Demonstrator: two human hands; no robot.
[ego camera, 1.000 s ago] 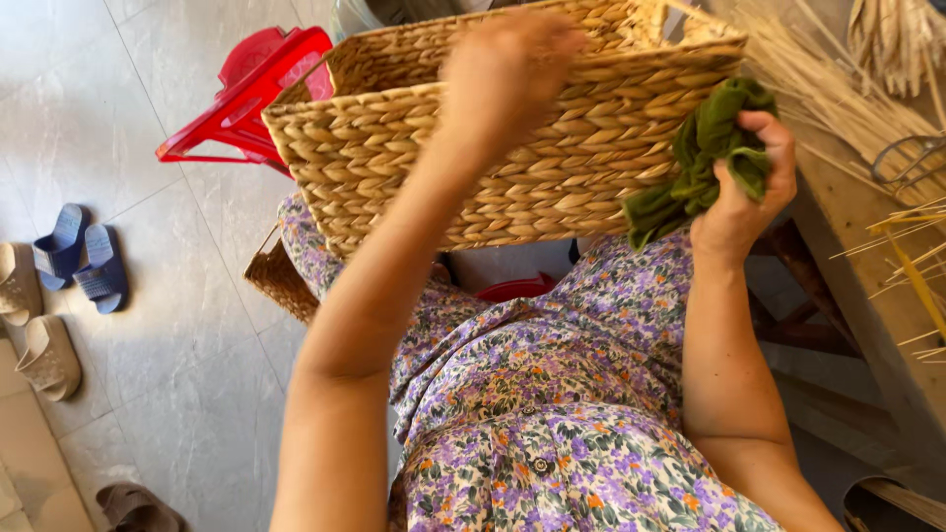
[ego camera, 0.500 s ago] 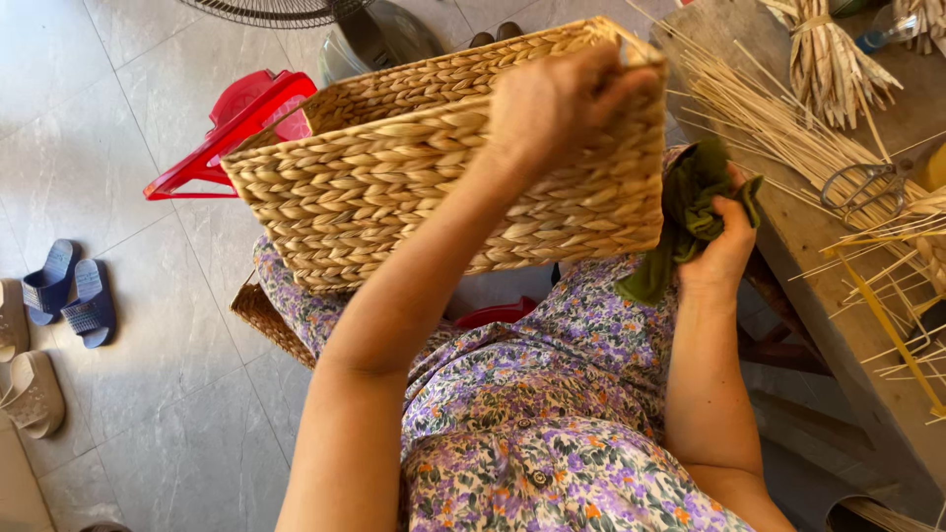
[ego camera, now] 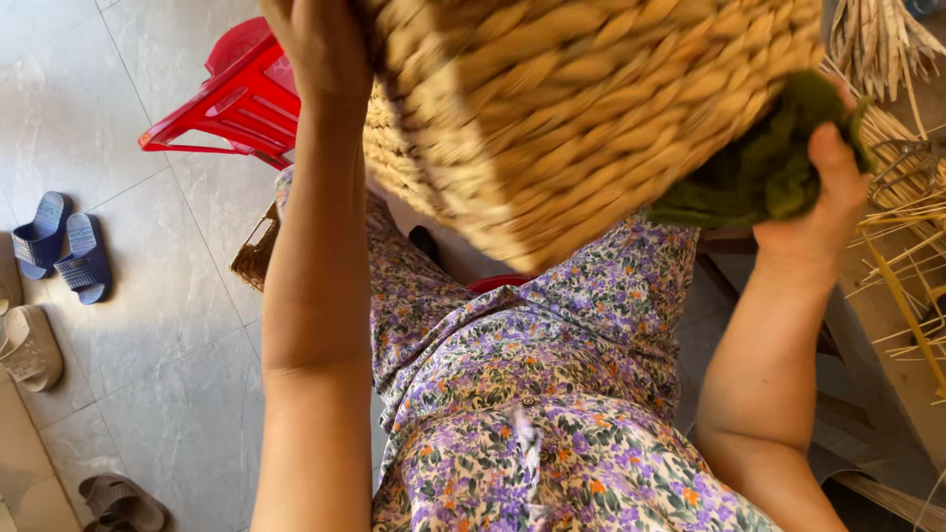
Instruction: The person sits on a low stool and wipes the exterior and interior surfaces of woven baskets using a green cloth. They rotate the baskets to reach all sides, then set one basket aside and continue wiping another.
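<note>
My left hand [ego camera: 320, 44] seems to grip the woven basket [ego camera: 591, 108]; my right hand [ego camera: 813, 202] clutches a green cloth [ego camera: 754, 177] against it.

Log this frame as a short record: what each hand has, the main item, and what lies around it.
left hand: grips the near edge of the woven basket, fingers hidden behind it
right hand: holds a green cloth pressed against the basket's side
basket: straw-coloured, woven, raised and tilted above the lap
clothing: floral dress
floor, left: red plastic stool, blue sandals, beige sandals
right side: loose straw stalks on a wooden surface
</note>
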